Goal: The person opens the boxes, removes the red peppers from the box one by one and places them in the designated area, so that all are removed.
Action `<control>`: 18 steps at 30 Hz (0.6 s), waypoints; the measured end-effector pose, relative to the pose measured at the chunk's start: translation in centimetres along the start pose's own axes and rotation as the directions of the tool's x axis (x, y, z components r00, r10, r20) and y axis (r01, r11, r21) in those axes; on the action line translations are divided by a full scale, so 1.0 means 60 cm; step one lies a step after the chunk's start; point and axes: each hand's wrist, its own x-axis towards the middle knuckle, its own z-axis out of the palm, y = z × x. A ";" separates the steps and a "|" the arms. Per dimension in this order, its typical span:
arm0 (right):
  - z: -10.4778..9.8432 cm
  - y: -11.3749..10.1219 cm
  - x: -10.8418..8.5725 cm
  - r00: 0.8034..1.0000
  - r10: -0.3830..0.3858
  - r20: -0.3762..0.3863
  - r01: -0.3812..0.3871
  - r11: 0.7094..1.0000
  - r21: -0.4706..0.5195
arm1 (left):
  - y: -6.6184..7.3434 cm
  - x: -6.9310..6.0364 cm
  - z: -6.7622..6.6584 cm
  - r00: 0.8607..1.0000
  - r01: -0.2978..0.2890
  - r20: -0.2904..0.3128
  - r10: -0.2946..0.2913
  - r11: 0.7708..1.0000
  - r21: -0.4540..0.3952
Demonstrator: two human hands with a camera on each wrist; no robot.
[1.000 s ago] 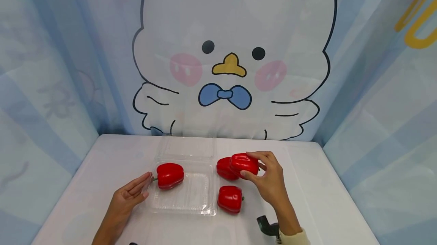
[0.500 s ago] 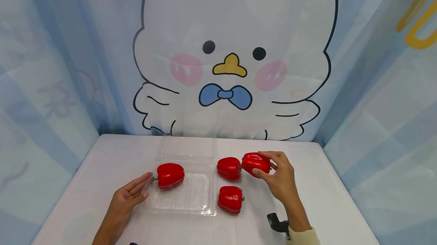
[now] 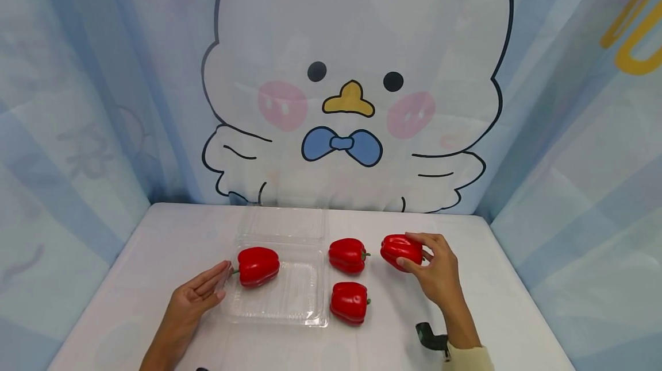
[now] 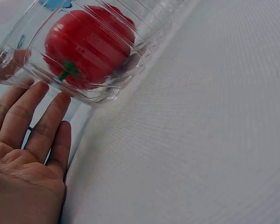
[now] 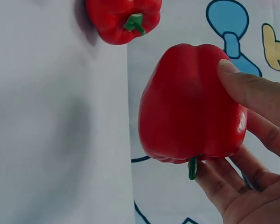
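Note:
In the head view my left hand [image 3: 193,296] is at the left edge of a clear plastic clamshell box [image 3: 300,296], its fingers straight and touching the wall. The left wrist view shows those fingertips [image 4: 39,88] against the plastic. One red bell pepper [image 3: 257,266] lies inside the box's left part, its green stem pointing left. My right hand [image 3: 437,270] grips another red bell pepper [image 3: 400,251] between thumb and fingers, raised above the table. Two more bell peppers, a far one [image 3: 347,255] and a near one [image 3: 349,302], lie just right of the box.
The box's lid [image 3: 284,223] is folded back toward the rear of the white table [image 3: 496,290]. A curtain with a cartoon bird [image 3: 351,32] rises behind the table's back edge. A dark bracket [image 3: 430,337] is fixed at my right wrist.
My right hand has carried its bell pepper to the right, away from the far loose pepper, which is now fully uncovered. The left hand and the box have stayed put.

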 end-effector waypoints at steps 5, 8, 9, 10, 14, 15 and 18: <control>-0.003 0.012 0.005 0.999 0.036 0.022 -0.036 0.999 -0.013 | -0.001 0.000 0.000 1.000 0.009 0.000 -0.009 1.000 0.014; -0.003 0.019 0.009 0.998 0.049 0.034 -0.048 0.999 -0.014 | -0.002 0.001 0.000 1.000 0.015 -0.001 -0.015 1.000 0.020; -0.003 0.021 0.011 0.998 0.052 0.039 -0.051 0.999 -0.015 | -0.002 0.001 0.000 1.000 0.017 -0.003 -0.017 1.000 0.024; -0.002 0.022 0.012 0.998 0.054 0.043 -0.053 0.998 -0.014 | -0.002 0.001 0.000 1.000 0.020 -0.004 -0.020 0.999 0.027; 0.003 0.027 0.017 0.996 0.064 0.060 -0.063 0.998 -0.017 | -0.001 0.001 0.000 1.000 0.018 -0.006 -0.018 0.999 0.029; 0.005 0.029 0.018 0.996 0.065 0.062 -0.064 0.998 -0.020 | -0.001 0.001 0.000 1.000 0.014 -0.004 -0.014 1.000 0.023; 0.010 0.034 0.022 0.995 0.071 0.069 -0.069 0.997 -0.028 | -0.001 0.000 0.000 1.000 -0.001 0.001 0.001 1.000 0.003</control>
